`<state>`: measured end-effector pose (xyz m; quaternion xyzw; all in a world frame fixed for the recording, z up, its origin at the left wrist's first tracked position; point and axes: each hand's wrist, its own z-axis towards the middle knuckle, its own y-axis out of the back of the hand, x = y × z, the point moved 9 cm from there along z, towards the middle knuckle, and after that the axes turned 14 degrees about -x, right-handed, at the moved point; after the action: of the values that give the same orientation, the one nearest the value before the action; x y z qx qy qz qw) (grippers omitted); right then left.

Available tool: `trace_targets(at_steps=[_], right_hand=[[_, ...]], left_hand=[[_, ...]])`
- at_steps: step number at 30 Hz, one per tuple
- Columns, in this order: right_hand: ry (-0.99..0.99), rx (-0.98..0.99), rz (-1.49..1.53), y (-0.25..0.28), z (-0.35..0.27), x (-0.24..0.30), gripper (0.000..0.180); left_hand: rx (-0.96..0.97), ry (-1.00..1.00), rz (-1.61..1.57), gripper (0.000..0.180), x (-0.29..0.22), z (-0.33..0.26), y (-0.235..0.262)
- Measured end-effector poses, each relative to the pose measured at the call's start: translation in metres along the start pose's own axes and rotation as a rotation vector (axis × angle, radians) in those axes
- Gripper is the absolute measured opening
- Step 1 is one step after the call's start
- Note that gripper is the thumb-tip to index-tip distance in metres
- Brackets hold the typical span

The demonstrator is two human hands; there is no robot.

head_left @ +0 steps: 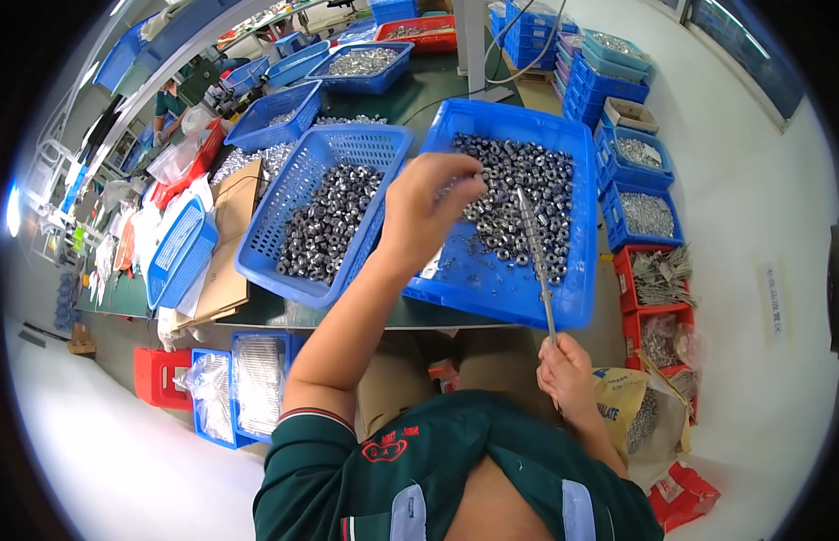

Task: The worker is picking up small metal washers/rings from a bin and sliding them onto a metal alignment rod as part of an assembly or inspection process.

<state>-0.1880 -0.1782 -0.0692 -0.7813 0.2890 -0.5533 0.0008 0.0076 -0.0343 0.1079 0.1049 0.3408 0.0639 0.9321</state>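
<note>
My right hand (565, 374) grips the lower end of a thin metal rod (550, 311), which slants up over the blue tray (573, 302). Along the rod's upper part sits a row of small shiny metal pieces, seemingly threaded on it. My left hand (424, 203) is over the tray's left side, left of the rod's tip, thumb and fingers curled together; what they hold, if anything, is too small to make out. Many dark, shiny metal rings (514, 167) with centre holes lie in the tray, heaped toward the far side, with small bits scattered nearer me.
Left of the tray, a blue perforated basket (262, 261) holds more such rings. Cardboard (235, 243) and another blue basket (181, 257) stand farther left. Stacked bins of metal parts (649, 212) line the right wall. A person (169, 108) is at the far left.
</note>
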Motion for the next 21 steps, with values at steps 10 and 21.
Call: trace_targets(at_steps=[10, 21], right_hand=[[-0.002, 0.028, 0.048, 0.001, -0.002, 0.001, 0.017], [0.148, 0.111, -0.072, -0.013, -0.006, 0.021, 0.010]], left_hand=[[0.171, 0.636, -0.536, 0.024, 0.059, -0.014, -0.024], [0.276, 0.885, -1.057, 0.018, 0.070, -0.042, -0.041]])
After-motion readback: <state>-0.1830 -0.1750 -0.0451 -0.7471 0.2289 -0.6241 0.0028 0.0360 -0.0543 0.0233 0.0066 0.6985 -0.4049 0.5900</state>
